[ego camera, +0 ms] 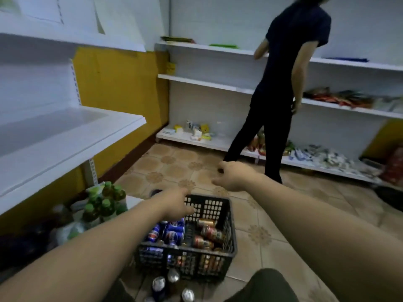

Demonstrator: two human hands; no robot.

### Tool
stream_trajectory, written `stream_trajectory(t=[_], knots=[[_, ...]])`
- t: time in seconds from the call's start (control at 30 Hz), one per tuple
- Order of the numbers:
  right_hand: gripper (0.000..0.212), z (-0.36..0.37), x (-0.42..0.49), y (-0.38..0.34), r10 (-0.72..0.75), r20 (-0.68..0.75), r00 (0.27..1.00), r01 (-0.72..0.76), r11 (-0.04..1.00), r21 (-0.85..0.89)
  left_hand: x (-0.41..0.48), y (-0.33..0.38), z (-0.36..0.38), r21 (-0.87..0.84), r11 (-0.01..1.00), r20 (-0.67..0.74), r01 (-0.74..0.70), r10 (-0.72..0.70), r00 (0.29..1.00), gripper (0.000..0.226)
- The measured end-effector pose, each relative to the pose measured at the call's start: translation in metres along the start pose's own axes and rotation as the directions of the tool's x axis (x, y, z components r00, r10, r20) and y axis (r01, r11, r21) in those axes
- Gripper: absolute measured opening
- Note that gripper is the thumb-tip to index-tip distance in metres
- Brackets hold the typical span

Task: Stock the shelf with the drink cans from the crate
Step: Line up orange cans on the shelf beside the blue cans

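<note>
Left hand (174, 201) over black crate (231, 216) of drink cans (174, 233), grip unclear; right hand (233, 177) beyond the crate, loosely curled, empty.

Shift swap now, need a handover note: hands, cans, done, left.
Left hand: over the crate's far wall, no can seen, fingers blurred.
Right hand: loosely curled, empty, past the crate.
Blue cans and orange cans lie in the crate; a few loose cans stand on the floor before it.
Left shelf shows no cans, so stocking is all still to do.
</note>
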State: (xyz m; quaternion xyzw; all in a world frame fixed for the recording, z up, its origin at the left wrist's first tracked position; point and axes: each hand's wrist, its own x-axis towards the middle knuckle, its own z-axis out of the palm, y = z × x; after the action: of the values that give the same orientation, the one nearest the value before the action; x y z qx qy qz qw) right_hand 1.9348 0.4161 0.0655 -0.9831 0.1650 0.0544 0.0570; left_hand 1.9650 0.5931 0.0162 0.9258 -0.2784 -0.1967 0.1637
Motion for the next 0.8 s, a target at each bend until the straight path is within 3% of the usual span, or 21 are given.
stream_trajectory(t=[0.13, 0.27, 0.43, 0.57, 0.67, 0.8], knots=[[0.067, 0.052, 0.030, 0.029, 0.077, 0.140, 0.987, -0.084, 0.995, 0.046, 0.040, -0.017, 0.049, -0.055, 0.998, 0.157, -0.040, 0.048, 0.986, 0.051], [0.046, 0.115, 0.068, 0.040, 0.073, 0.288, 0.955, -0.106, 0.990, 0.098, 0.079, -0.048, 0.095, -0.108, 0.994, 0.234, -0.015, 0.040, 0.971, 0.042], [0.044, 0.199, 0.128, 0.050, 0.068, 0.423, 0.903, -0.155, 0.972, 0.175, 0.134, -0.094, 0.154, -0.134, 0.988, 0.330, 0.075, -0.027, 0.943, 0.047], [0.048, 0.282, 0.179, 0.050, 0.016, 0.520, 0.854, -0.156, 0.961, 0.226, 0.181, -0.146, 0.200, -0.059, 0.986, 0.291, 0.154, -0.131, 0.948, 0.065], [0.045, 0.342, 0.211, 0.046, 0.010, 0.587, 0.810, -0.204, 0.943, 0.265, 0.211, -0.185, 0.230, 0.098, 0.973, 0.314, 0.210, -0.230, 0.921, 0.078], [0.044, 0.414, 0.247, 0.037, -0.019, 0.671, 0.742, -0.230, 0.932, 0.280, 0.241, -0.226, 0.261, 0.257, 0.956, 0.374, 0.143, -0.235, 0.897, 0.079]])
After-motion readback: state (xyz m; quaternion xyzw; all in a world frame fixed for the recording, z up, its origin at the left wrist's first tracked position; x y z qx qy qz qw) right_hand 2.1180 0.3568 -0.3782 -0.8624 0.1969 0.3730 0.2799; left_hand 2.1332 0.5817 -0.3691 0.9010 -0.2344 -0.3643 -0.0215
